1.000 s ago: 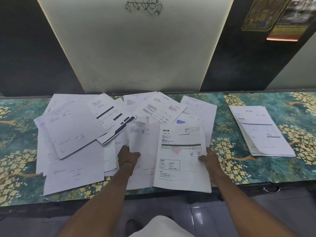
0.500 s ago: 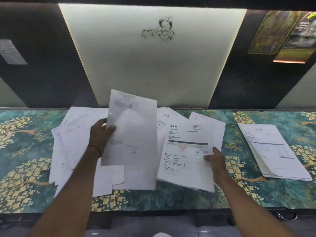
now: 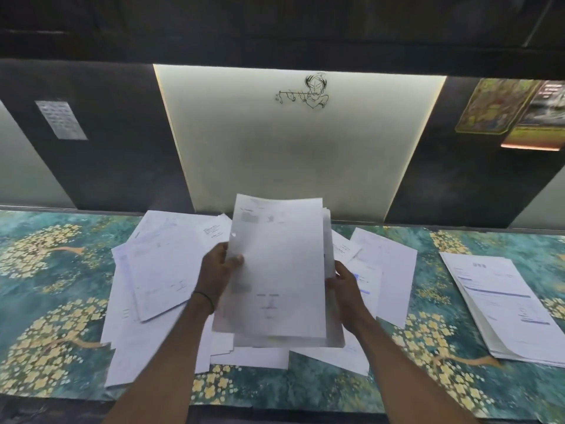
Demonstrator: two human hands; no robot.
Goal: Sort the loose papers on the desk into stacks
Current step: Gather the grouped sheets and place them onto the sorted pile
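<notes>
I hold a few white sheets [image 3: 278, 270] upright above the desk, at the middle of the view. My left hand [image 3: 218, 270] grips their left edge with the thumb on the front. On their right edge, my right hand [image 3: 344, 281] grips them from behind. Under and around them, loose papers [image 3: 159, 270] lie scattered and overlapping on the teal flowered desk [image 3: 46, 286]. A neat stack of papers [image 3: 501, 304] sits on the desk at the right, apart from the loose ones.
Behind the desk stands a dark wall with a lit white panel [image 3: 299, 148]. Posters [image 3: 513, 111] hang at the upper right. The desk's front edge runs along the bottom of the view.
My left hand has carried its sheet to the right. My right hand has lifted its sheet off the desk. Both sheets are now together, held upright between my hands.
</notes>
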